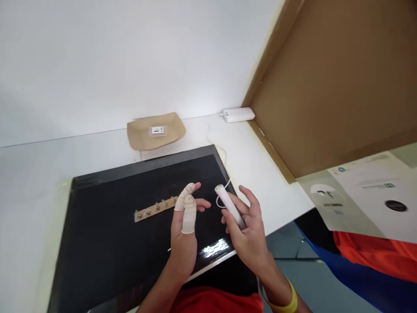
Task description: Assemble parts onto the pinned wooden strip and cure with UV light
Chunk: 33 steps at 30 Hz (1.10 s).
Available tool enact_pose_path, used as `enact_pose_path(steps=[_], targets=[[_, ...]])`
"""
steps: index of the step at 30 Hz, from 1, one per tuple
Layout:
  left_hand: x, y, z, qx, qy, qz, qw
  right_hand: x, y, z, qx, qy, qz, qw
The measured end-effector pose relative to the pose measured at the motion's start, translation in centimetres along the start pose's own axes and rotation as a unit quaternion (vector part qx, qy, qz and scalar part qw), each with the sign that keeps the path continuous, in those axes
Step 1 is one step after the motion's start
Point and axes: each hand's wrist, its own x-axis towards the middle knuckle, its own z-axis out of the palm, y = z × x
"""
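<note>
My right hand [250, 230] is closed around a white tube-shaped device [230, 205], its round end tilted up and to the left. A thin white cable [221, 205] loops beside it. To its left, my left hand [185, 230] wears pale finger cots [189, 213] on the thumb and index finger. Those two fingertips are pressed together, and whatever may be between them is hidden; the other fingers stretch right. Just left of that hand, a tan strip [155, 209] carrying several small metal and clear pieces lies on the black mat [107, 243].
Behind the mat sits a tan paper tray [137, 137] with a small clear labelled case [158, 131] inside. A white power bank [239, 114] stands against a brown cardboard panel [339, 87]. Printed sheets [365, 195] and another person's orange-and-blue clothing [368, 256] are at right.
</note>
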Motion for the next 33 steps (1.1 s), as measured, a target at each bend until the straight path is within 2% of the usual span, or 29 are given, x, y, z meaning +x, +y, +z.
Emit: enact_pose_path(steps=[4, 8, 10, 14, 18, 20, 26, 33], targets=[[0.3, 1.8, -1.3, -0.089, 0.025, -0.013, 0.996, 0.5, -0.6, 2.4, -0.069, -0.069, -0.076, 0.992], [0.1, 2.7, -2.5, -0.106, 0.045, -0.013, 0.993, 0.8, -1.3, 3.7, -0.100, -0.088, -0.133, 0.982], [-0.1, 2.7, -2.9, -0.096, 0.038, -0.003, 0.995, 0.7, -1.5, 4.1, -0.072, -0.097, -0.112, 0.986], [-0.7, 2.1, -3.8, -0.030, 0.018, 0.020, 0.999, 0.4, -1.7, 4.3, -0.001, -0.134, -0.001, 0.991], [-1.4, 1.6, -4.6, 0.034, -0.026, 0.020, 0.999, 0.5, -1.5, 4.0, -0.008, -0.149, 0.073, 0.986], [-1.7, 1.5, -4.8, 0.035, -0.040, 0.021, 0.998, 0.5, -1.3, 3.7, 0.002, -0.147, 0.081, 0.986], [-2.2, 1.6, -4.3, -0.093, -0.022, 0.006, 0.995, 0.2, -0.7, 3.0, 0.062, -0.126, 0.062, 0.988], [-1.6, 1.8, -3.7, -0.152, -0.011, -0.010, 0.988, 0.3, -0.8, 3.3, 0.044, -0.127, 0.046, 0.990]])
